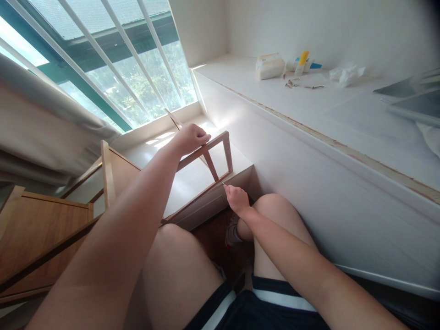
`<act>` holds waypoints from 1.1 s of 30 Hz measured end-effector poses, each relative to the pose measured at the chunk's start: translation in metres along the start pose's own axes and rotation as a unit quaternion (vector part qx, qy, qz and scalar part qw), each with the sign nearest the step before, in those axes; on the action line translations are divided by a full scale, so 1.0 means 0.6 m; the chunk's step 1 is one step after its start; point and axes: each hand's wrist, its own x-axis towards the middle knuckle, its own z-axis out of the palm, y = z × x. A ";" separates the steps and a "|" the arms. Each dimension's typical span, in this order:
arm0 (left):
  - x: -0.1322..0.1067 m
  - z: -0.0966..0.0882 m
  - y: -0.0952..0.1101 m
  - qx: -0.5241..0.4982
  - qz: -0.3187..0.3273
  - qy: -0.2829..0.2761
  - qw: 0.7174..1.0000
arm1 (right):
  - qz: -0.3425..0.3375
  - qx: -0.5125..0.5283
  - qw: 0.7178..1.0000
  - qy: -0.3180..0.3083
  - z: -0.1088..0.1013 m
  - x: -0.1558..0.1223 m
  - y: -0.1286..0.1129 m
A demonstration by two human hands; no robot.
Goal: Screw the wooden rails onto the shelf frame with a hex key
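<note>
My left hand (pixel 190 138) is closed round the top rail of a light wooden frame (pixel 227 153) that stands tilted on the low white ledge by the window. My right hand (pixel 236 198) is pinched on a small thin metal piece, likely a screw or nail (pixel 223 183), whose tip touches the lower rail of the frame. Both forearms reach out over my bare knees. The frame joins a larger brown wooden piece of furniture (pixel 44 229) at my left.
A raised white platform (pixel 309 151) runs along my right. At its far end lie a tissue pack (pixel 269 66), a yellow-capped tube (pixel 301 61), several loose screws (pixel 292 84) and a crumpled plastic bag (pixel 347 74). A barred window (pixel 113 59) and a curtain (pixel 41 128) are at left.
</note>
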 end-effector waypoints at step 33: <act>0.003 0.003 -0.004 0.003 -0.007 0.002 1.000 | 0.047 0.179 0.982 -0.030 0.000 0.005 0.004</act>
